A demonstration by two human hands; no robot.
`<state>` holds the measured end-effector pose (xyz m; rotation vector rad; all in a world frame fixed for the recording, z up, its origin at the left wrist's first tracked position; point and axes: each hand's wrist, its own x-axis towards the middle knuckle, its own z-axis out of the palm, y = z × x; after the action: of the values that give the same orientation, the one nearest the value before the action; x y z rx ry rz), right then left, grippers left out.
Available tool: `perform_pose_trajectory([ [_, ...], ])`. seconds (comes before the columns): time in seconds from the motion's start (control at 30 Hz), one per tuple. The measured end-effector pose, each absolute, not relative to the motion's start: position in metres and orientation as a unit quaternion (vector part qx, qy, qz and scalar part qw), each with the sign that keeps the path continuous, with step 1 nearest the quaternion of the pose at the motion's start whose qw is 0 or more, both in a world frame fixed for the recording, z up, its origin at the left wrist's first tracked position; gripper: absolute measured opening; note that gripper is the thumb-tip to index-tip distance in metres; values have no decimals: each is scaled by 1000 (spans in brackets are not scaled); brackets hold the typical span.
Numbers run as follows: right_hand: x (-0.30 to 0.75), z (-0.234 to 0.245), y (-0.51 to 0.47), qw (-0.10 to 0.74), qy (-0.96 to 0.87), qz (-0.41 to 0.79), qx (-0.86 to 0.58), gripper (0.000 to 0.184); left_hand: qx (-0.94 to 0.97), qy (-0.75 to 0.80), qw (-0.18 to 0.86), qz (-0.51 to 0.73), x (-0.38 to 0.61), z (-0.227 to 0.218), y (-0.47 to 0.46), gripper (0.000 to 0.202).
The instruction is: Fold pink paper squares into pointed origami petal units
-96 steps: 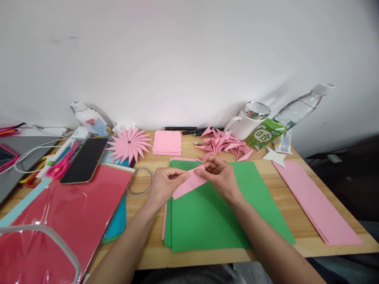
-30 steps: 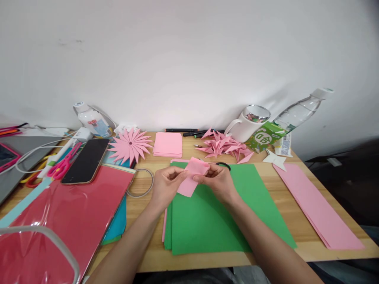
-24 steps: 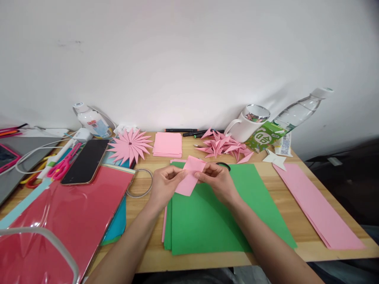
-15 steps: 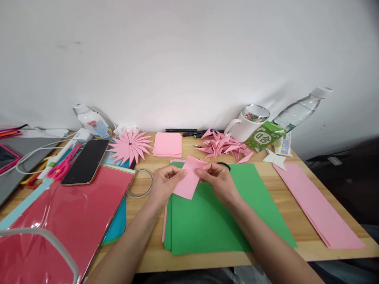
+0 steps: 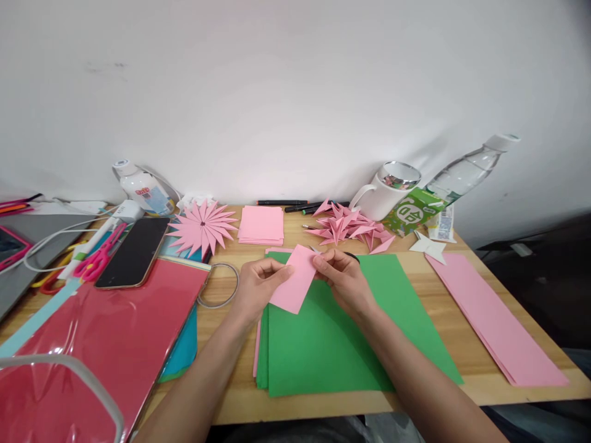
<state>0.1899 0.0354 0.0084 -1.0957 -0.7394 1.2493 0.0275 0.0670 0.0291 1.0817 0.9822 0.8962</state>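
Note:
Above the green paper sheets (image 5: 341, 344) I hold a small pink piece of paper (image 5: 298, 286), tilted. My left hand (image 5: 261, 283) pinches its left edge between thumb and fingers. At its upper right edge, the thumb and fingers of my right hand (image 5: 344, 277) are closed on it. Partly hidden behind my right hand lies a pair of scissors (image 5: 352, 256) with a black handle. Behind the held paper sit a stack of square pink paper (image 5: 261, 224), a pink folded-paper star wheel (image 5: 203, 226) and a heap of pointed pink folded pieces (image 5: 344, 227).
On the left are a red plastic-covered pack (image 5: 111, 338), a phone (image 5: 133, 252), pink scissors (image 5: 101, 255) and a tape roll (image 5: 237, 286). A white mug (image 5: 378, 197), green box (image 5: 413, 212) and leaning bottle (image 5: 466, 172) stand back right. Long pink strips (image 5: 498, 326) lie at right.
My right hand has shifted slightly right along the paper's edge. The pink paper has tilted a little more, and my left hand stays nearly in place.

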Motion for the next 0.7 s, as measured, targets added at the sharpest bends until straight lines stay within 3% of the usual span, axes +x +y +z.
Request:
perform_pose_trajectory([
  [0.33,191,12,36,586,-365,502,-521,33,460,446,661,390,28,31,66,29],
  [0.53,186,16,32,589,-413,407,-563,37,474,432,665,383,30,31,65,30],
  [0.7,183,17,33,563,-440,463,-524,34,451,438,666,402,29,27,67,29],
])
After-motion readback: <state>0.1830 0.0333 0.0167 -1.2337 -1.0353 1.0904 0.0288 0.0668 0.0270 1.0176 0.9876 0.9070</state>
